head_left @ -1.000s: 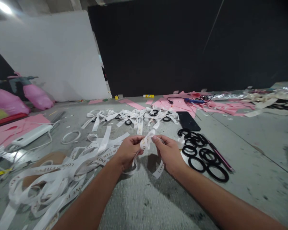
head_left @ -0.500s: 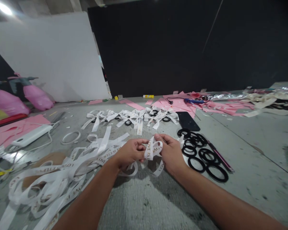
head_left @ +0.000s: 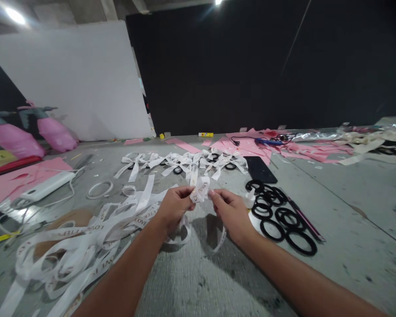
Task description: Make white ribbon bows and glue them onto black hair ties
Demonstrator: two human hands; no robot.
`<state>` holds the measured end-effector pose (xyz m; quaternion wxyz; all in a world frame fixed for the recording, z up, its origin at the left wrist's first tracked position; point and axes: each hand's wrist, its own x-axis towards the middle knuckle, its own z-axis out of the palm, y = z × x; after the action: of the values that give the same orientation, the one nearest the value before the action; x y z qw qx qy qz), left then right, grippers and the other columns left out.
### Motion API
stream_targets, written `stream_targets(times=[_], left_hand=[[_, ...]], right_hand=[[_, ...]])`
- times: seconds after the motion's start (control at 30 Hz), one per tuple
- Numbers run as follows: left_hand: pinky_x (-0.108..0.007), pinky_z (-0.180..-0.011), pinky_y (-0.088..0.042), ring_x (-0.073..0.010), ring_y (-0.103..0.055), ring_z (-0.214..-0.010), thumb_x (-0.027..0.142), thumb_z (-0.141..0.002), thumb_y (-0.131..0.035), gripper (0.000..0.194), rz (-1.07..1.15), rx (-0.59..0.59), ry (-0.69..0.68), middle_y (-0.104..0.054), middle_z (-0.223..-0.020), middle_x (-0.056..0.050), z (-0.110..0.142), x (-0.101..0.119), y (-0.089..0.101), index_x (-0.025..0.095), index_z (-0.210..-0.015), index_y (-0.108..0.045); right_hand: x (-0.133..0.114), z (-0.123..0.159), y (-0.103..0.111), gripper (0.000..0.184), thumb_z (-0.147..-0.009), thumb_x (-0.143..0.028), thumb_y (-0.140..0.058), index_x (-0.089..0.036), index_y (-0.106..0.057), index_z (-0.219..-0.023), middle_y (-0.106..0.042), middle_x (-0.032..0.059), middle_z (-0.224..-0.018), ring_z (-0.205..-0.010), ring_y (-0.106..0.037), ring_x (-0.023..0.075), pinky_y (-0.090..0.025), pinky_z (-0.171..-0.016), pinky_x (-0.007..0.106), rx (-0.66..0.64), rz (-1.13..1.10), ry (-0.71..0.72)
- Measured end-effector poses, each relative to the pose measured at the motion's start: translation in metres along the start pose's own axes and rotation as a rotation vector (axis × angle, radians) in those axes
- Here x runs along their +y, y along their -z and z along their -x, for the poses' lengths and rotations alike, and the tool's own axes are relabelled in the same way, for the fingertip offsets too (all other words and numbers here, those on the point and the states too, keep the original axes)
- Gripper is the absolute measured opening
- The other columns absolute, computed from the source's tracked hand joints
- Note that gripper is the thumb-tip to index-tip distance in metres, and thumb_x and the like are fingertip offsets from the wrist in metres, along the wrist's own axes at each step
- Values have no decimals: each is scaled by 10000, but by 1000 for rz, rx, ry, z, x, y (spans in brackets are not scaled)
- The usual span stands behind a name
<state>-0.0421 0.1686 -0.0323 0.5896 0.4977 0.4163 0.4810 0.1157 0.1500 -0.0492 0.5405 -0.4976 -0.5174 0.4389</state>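
Both my hands hold one white printed ribbon point(head_left: 200, 192) above the grey floor. My left hand point(head_left: 173, 210) pinches its left side and my right hand point(head_left: 229, 210) pinches its right side, with a small loop standing up between the fingertips. Two ribbon tails hang down beneath the hands. Just right of my right hand lie several black rings point(head_left: 277, 215). A heap of loose white ribbon point(head_left: 82, 242) trails away to the left of my left hand.
A row of tied white ribbon bows point(head_left: 185, 162) lies further out. A black phone point(head_left: 260, 169) sits beside pink paper scraps point(head_left: 251, 145). A white power bank point(head_left: 48, 186) with its cable, a white ring point(head_left: 99, 189) and pink sheets lie at the left.
The ribbon loop between my fingers has been drawn smaller and tighter, and both hands have lifted slightly. The camera has tilted up a little.
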Motion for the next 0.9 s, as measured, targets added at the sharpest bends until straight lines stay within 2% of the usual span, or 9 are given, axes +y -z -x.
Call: stream_targets(times=[0.17, 0.27, 0.33, 0.43, 0.53, 0.63, 0.73, 0.83, 0.9], left_hand=[[-191, -473, -267, -48, -355, -459, 357, -666, -753, 270, -100, 129, -41, -487, -473, 49, -1, -1, 1, 131, -814, -756], [-196, -483, -283, -61, -371, -475, 347, -679, -731, 266, -250, 206, -57, -499, -486, 44, 0, 4, 3, 132, -831, -759], [-201, -497, -306, -73, -403, -493, 330, -685, -716, 264, -356, 192, -68, -523, -505, 35, 1, 6, 5, 133, -855, -764], [-210, -509, -334, -86, -432, -504, 337, -700, -693, 278, -422, 91, -92, -545, -525, 27, 2, 6, 4, 138, -877, -771], [-210, -509, -344, -85, -436, -500, 353, -704, -696, 295, -438, 26, -130, -544, -522, 29, 2, 5, 2, 138, -889, -773], [-212, -502, -354, -91, -450, -489, 344, -739, -666, 293, -475, 41, -162, -554, -512, 29, 3, 4, 1, 139, -922, -768], [-236, -609, -449, -143, -596, -638, 288, -767, -629, 250, -553, 113, -247, -681, -672, -23, 6, 1, 0, 149, -928, -761], [-265, -794, -482, -185, -658, -879, 190, -772, -588, 223, -602, 129, -343, -737, -935, -64, 8, -4, -2, 166, -927, -747], [-259, -767, -484, -168, -658, -831, 157, -770, -570, 245, -591, 114, -340, -731, -897, -53, 8, -7, -5, 169, -962, -722]], right_hand=[[-5, 2, 0, 377, -820, -525, -605, -164, -705, -858, -494, -30, -547, -489, -423, 123, -323, -472, 253, -41, 87, 59], [-10, 3, 0, 369, -822, -519, -597, -164, -694, -819, -508, -22, -542, -489, -428, 129, -325, -475, 260, -25, 146, 76], [-13, 3, 0, 358, -826, -513, -594, -166, -670, -782, -531, -14, -553, -491, -440, 131, -336, -481, 263, 1, 146, 71], [-15, 3, 1, 302, -823, -466, -608, -174, -656, -766, -586, 6, -593, -518, -480, 143, -360, -506, 272, 21, 181, 113], [-14, 3, 1, 179, -817, -348, -618, -184, -682, -782, -668, 39, -721, -617, -551, 171, -388, -570, 289, -6, 300, 257], [-12, 4, 1, 151, -853, -271, -568, -198, -700, -855, -702, 56, -879, -792, -613, 200, -425, -690, 309, -75, 330, 367], [-11, 7, -1, 187, -883, -332, -557, -201, -684, -845, -685, 54, -872, -814, -606, 202, -428, -712, 311, -111, 280, 332], [-12, 9, -4, 193, -789, -386, -677, -193, -677, -791, -648, 31, -752, -694, -555, 185, -400, -640, 299, -78, 298, 242], [-13, 9, -5, 200, -760, -388, -697, -190, -692, -789, -639, 19, -708, -654, -527, 175, -386, -625, 295, -68, 271, 179]])
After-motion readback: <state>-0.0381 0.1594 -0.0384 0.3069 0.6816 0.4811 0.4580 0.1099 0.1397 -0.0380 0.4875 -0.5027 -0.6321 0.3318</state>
